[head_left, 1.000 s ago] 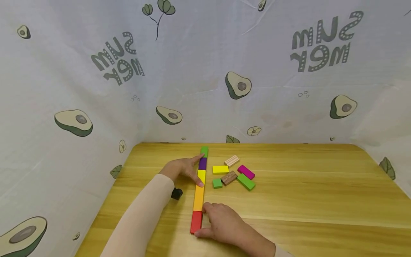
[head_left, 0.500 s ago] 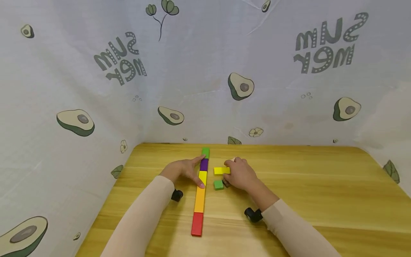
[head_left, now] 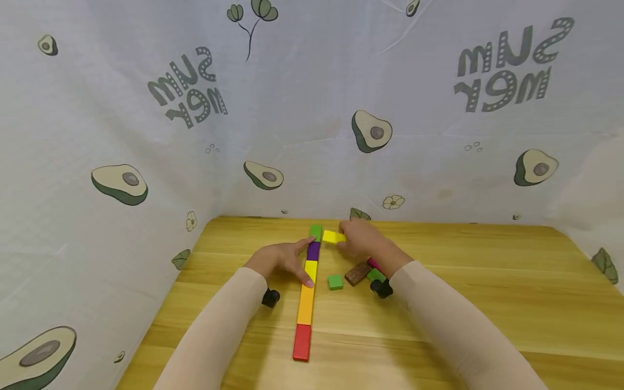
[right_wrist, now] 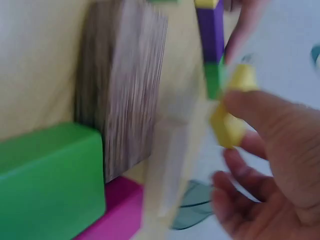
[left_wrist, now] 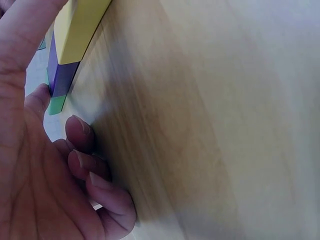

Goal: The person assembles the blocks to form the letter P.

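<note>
A straight row of coloured blocks lies on the table: a green block (head_left: 316, 233) at the far end, then a purple block (head_left: 313, 251), a yellow block (head_left: 311, 271), an orange block (head_left: 305, 306) and a red block (head_left: 301, 342). My left hand (head_left: 283, 259) rests along the row's left side, thumb by the yellow and orange blocks, index finger stretched to the green and purple ones; its other fingers are bent beneath, holding nothing. Another yellow block (head_left: 333, 237) is pinched by my right hand (head_left: 362, 238), lifted just right of the row's far end.
Right of the row lie a small green block (head_left: 335, 282), a brown wood block (head_left: 357, 274), a longer green block (right_wrist: 50, 180), a magenta block (right_wrist: 117, 210) and a blurred pale wood block (right_wrist: 172, 165). A printed cloth (head_left: 312, 179) hangs behind the table.
My right hand has left the red block, gone to the loose blocks and picked up the yellow block, moving it away toward the row's far end. My left hand stays at the row.
</note>
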`<state>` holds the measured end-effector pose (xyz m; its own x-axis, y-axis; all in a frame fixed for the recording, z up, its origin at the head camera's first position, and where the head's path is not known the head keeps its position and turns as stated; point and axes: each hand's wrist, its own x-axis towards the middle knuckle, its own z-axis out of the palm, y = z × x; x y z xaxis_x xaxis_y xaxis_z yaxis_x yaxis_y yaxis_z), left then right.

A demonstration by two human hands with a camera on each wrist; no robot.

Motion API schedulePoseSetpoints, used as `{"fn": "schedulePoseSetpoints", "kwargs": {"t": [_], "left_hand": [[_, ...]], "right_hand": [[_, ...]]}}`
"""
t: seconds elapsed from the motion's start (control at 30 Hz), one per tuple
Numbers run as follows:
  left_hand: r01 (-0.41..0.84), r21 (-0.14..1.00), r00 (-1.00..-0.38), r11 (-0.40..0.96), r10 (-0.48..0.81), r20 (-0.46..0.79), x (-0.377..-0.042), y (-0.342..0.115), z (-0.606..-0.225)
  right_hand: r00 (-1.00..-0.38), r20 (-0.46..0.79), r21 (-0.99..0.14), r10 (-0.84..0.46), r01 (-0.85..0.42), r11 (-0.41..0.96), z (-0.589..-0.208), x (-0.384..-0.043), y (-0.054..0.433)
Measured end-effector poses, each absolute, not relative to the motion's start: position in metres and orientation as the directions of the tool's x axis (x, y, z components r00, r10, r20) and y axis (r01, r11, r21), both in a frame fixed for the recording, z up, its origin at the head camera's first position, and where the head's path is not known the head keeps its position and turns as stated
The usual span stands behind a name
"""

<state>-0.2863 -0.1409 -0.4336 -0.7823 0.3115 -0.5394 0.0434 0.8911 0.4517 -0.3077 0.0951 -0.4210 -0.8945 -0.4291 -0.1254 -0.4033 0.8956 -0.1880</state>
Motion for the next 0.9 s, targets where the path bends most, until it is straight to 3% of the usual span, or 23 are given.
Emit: {"fn": "schedulePoseSetpoints", "kwargs": {"t": [0.23, 0.37, 0.9], "left_hand": [[0.068, 0.457, -0.779, 0.887, 0.333, -0.531, -0.286, -0.142, -0.436], [0.074, 0.458, -0.783, 0.886, 0.336, -0.524, -0.286, -0.142, -0.436], [0.055, 0.461, -0.785, 0.886, 0.324, -0.528, -0.289, -0.140, -0.434]], "right_hand": [[-0.942, -0.138, -0.429, -0.307, -0.223, 0.875, -0.450, -0.341, 0.107], [-0.963, -0.093, -0.512, -0.251, -0.170, 0.842, -0.461, -0.347, 0.112], [-0.967, -0.113, -0.405, -0.229, -0.166, 0.899, -0.461, -0.355, 0.103]]}}
